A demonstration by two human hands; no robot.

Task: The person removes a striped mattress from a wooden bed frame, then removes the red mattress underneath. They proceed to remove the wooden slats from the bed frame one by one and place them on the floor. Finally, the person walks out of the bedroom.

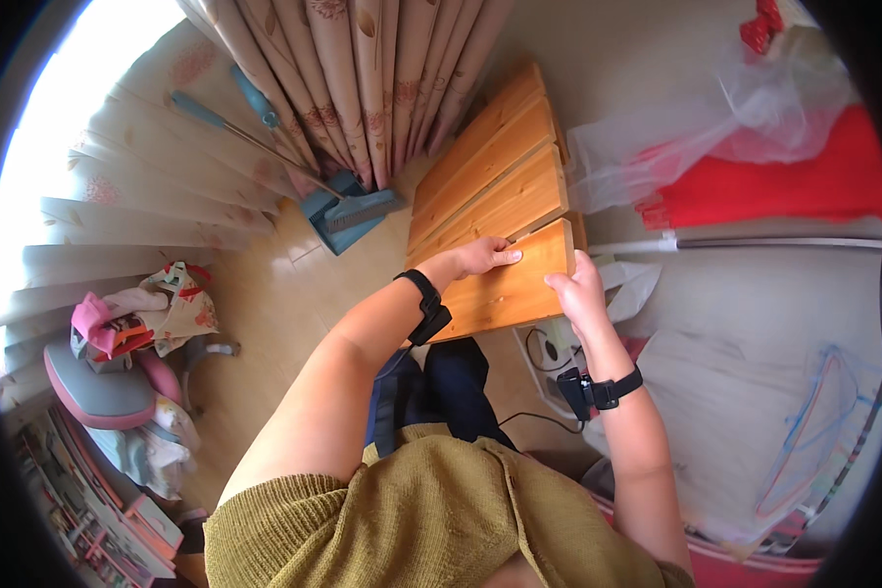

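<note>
A slatted wooden bench top (485, 211) in orange-brown stands before me, slanting away toward the back wall. My left hand (485, 257) is closed at the nearest slat, thumb lying on its face and fingertips at the gap to the slat behind. At the right end of that same slat, my right hand (580, 292) grips the edge with the thumb on top; its other fingers are mostly hidden. Whatever supports the wood underneath is out of sight. Both wrists wear black bands with small boxes.
A blue dustpan (328, 230) and a broom (363, 211) rest on the floor beyond, near patterned curtains (363, 78). Left is a grey-pink chair (98, 387) piled with cloth. On the right are red fabric (784, 176), a white rail (755, 243) and hangers (813, 431).
</note>
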